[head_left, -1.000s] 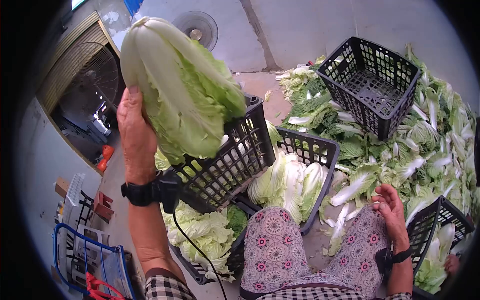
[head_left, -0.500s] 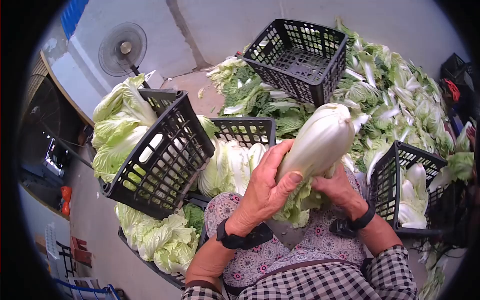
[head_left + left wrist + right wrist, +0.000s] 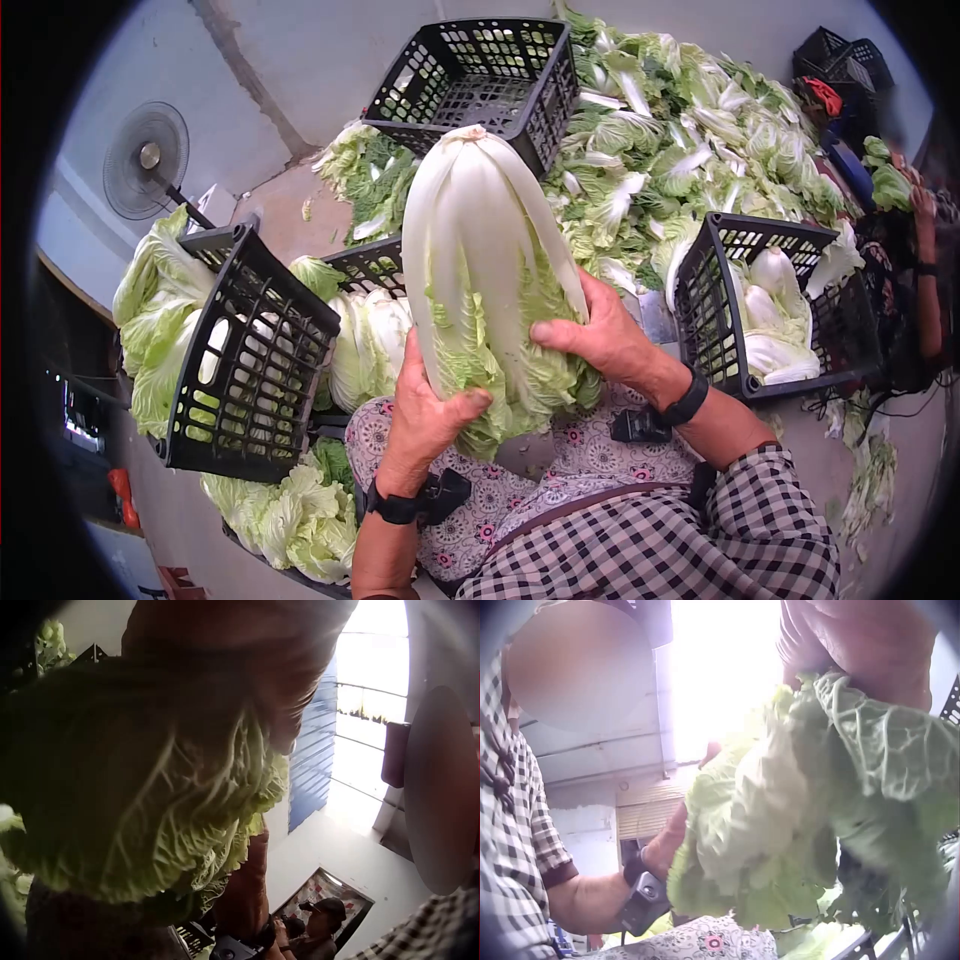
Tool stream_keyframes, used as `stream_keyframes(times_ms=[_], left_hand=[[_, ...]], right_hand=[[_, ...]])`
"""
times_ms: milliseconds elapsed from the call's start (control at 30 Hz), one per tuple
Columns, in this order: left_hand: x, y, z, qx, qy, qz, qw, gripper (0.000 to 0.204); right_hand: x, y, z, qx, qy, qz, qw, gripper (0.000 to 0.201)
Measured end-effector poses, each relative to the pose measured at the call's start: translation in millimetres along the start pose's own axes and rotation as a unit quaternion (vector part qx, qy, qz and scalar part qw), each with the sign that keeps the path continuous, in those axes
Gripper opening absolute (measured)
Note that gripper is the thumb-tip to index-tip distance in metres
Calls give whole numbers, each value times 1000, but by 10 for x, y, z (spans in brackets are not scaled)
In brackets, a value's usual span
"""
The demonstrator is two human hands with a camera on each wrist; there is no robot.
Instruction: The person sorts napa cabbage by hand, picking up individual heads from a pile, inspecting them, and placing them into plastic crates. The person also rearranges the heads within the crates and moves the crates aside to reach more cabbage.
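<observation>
A large napa cabbage (image 3: 480,240) is held up over the lap, its pale cut base at the top and its frilly leaf ends hanging down. My left hand (image 3: 425,415) grips its lower left side, thumb lying on the leaves. On the lower right side my right hand (image 3: 610,335) holds it, with the thumb across the front and the other fingers hidden behind. Crinkled leaf ends (image 3: 187,810) fill much of the left wrist view. The right wrist view shows loose outer leaves (image 3: 757,817) drooping beneath the right hand.
At the left, a tilted black crate (image 3: 250,360) of cabbages rests above trimmed cabbages (image 3: 290,520). An empty crate (image 3: 480,85) sits on a broad leaf pile (image 3: 690,130). Another crate (image 3: 720,310) holds cabbages at right, beside another person's arm (image 3: 928,270). A fan (image 3: 147,160) stands far left.
The cabbage has come from the left hand's raised grip to in front of the body, and the right hand has taken hold too. It now stands more upright, base up. The view has swung right.
</observation>
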State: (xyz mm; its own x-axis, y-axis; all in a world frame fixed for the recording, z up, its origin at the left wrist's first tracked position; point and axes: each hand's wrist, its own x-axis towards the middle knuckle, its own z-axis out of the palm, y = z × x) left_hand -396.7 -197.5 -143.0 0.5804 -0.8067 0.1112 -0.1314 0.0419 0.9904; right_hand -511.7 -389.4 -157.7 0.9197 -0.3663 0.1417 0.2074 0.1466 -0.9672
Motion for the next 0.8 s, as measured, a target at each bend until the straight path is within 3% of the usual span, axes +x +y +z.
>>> stream_keyframes(times_ms=[100, 200, 333, 367, 500, 667, 800], left_hand=[[52, -136, 112, 54, -26, 91, 994, 106], [40, -137, 63, 21, -31, 4, 999, 103], [-5, -240, -131, 29, -67, -50, 996, 71], [-31, -243, -128, 33, -57, -28, 997, 56], [-78, -265, -238, 39, -81, -57, 994, 55], [-120, -243, -251, 50, -79, -60, 994, 49], [-122, -244, -272, 41, -76, -87, 992, 50]], right_hand=[[-101, 54, -135, 69, 85, -50, 993, 62], [-207, 24, -360, 95, 161, -99, 977, 55], [-320, -109, -722, 148, 266, -152, 940, 43], [-346, -114, -836, 151, 295, -165, 929, 42], [-390, -95, -1362, 182, 412, -214, 866, 37], [-496, -48, -2065, 157, 547, -303, 764, 48], [-688, 44, -2606, 119, 606, -338, 711, 48]])
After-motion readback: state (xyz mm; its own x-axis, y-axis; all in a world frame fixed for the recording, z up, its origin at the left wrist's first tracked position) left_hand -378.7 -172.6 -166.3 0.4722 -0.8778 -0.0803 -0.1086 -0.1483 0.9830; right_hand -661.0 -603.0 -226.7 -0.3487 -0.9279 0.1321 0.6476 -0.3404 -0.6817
